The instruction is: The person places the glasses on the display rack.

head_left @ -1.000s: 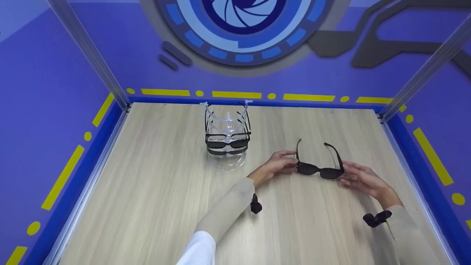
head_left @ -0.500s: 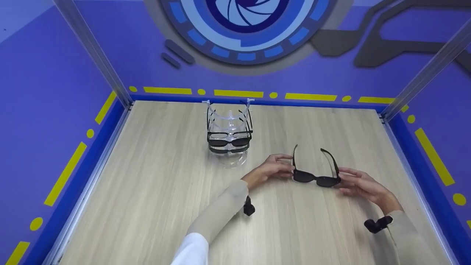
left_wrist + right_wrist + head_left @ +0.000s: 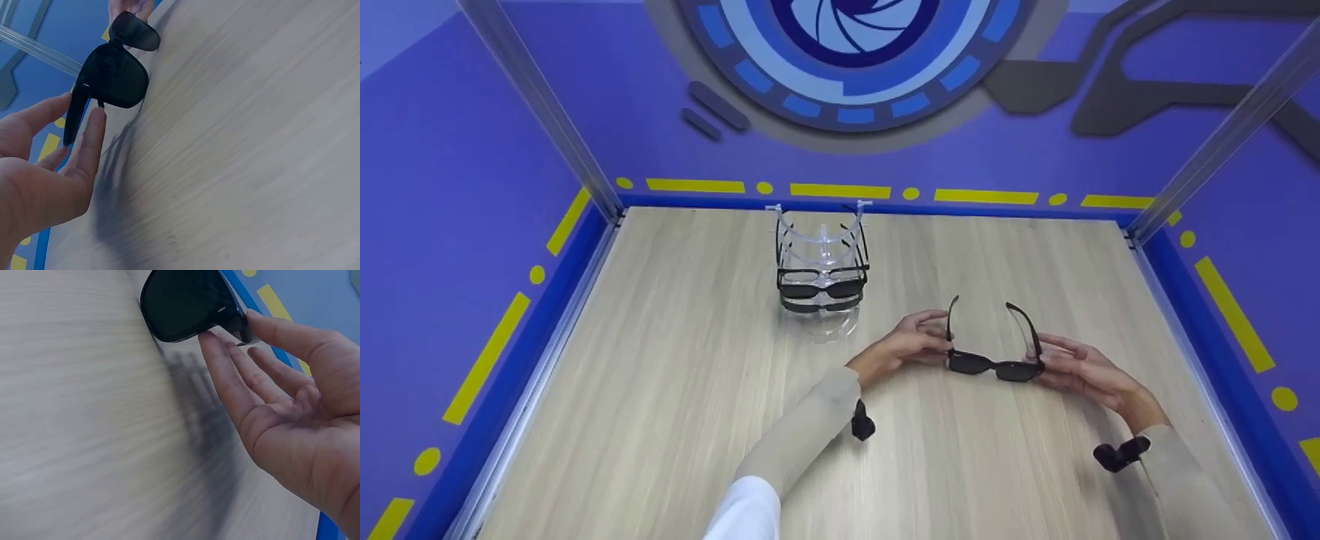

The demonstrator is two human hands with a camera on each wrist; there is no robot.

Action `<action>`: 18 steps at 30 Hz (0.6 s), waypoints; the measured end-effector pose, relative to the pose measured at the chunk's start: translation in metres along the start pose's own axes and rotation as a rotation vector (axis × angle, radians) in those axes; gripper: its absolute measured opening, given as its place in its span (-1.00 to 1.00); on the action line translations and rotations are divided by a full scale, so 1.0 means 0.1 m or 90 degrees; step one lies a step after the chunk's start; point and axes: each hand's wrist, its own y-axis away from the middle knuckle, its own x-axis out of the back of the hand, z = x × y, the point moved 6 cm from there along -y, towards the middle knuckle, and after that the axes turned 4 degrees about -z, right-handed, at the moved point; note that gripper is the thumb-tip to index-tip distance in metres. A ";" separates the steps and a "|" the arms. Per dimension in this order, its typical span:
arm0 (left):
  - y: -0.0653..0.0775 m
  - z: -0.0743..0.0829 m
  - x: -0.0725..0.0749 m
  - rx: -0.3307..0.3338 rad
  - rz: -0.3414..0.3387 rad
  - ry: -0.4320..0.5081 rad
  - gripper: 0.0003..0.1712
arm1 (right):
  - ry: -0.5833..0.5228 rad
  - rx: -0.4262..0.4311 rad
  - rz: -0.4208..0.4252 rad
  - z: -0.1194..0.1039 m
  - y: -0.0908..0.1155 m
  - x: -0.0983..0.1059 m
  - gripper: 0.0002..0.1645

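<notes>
Both hands hold a pair of black sunglasses (image 3: 971, 364) over the right half of the wooden table, lenses toward me and temples unfolded, pointing away. At the left hinge, my left hand (image 3: 904, 343) pinches the frame between thumb and fingers. My right hand (image 3: 1087, 371) grips the opposite hinge the same way. The left wrist view has a dark lens (image 3: 121, 76) side-on, one fingertip under its outer corner. In the right wrist view, the thumb and index finger of the right hand (image 3: 298, 399) meet the frame's corner (image 3: 239, 323).
Left of the hands, toward the back, stands a clear plastic eyewear display stand (image 3: 829, 334). It bears clear-lens glasses (image 3: 840, 268) above two pairs of dark-lens glasses, the upper pair (image 3: 801, 291) and lower pair (image 3: 802, 307). Blue printed walls (image 3: 660, 142) enclose the table (image 3: 675, 420).
Both hands have carried the sunglasses a little to the left and toward me, keeping hold at both hinges. The display stand and its glasses stay in place.
</notes>
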 end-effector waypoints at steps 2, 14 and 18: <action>0.02 0.01 0.00 0.000 -0.005 0.007 -0.19 | -0.001 0.005 -0.002 0.01 -0.01 -0.02 -0.33; 0.10 0.06 -0.07 -0.013 -0.028 0.023 -0.17 | 0.028 0.015 0.010 -0.03 0.07 -0.11 -0.33; 0.17 0.11 -0.07 -0.023 -0.039 0.034 -0.17 | -0.001 0.034 -0.010 -0.07 0.09 -0.18 -0.34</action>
